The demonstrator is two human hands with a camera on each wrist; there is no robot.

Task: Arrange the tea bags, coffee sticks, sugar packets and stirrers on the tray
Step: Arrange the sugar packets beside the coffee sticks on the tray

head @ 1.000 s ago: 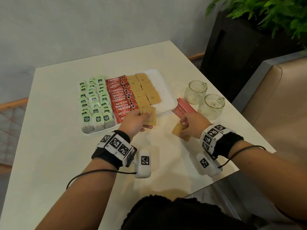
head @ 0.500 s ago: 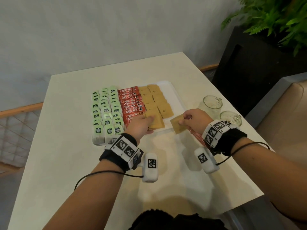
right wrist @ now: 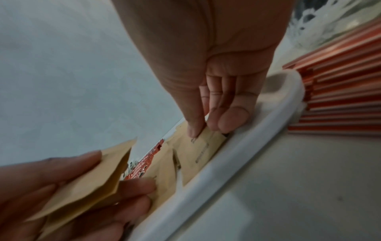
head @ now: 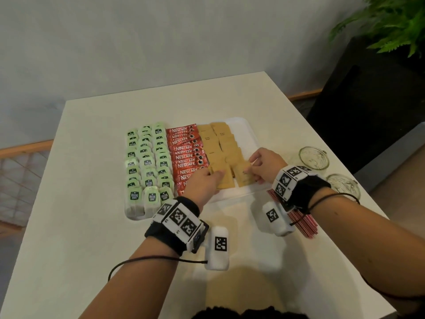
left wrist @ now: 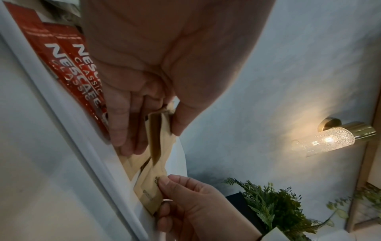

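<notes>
On the white tray [head: 242, 124] lie rows of green tea bags [head: 147, 162], red coffee sticks [head: 186, 153] and brown sugar packets [head: 220, 139]. My left hand [head: 213, 173] holds a few sugar packets [head: 225, 179] at the tray's near edge; in the left wrist view its thumb and fingers [left wrist: 121, 127] pinch them [left wrist: 161, 135]. My right hand [head: 249, 168] pinches one sugar packet [head: 244, 179] and lays it beside them, thumb and fingertips [right wrist: 194, 128] on the packet [right wrist: 199, 147] just inside the tray rim [right wrist: 237, 159]. Red stirrers [head: 303, 223] lie on the table under my right wrist.
Two empty glass cups [head: 314, 157] [head: 343, 185] stand at the table's right edge. A black planter [head: 368, 111] with a fern [head: 391, 24] stands beyond the right side. The tray's far right strip is bare. The near half of the table shows only my arms.
My right hand lifted a sugar packet from the table near the stirrers and carried it left onto the tray's near right. My left hand stayed at the tray's near edge with its packets.
</notes>
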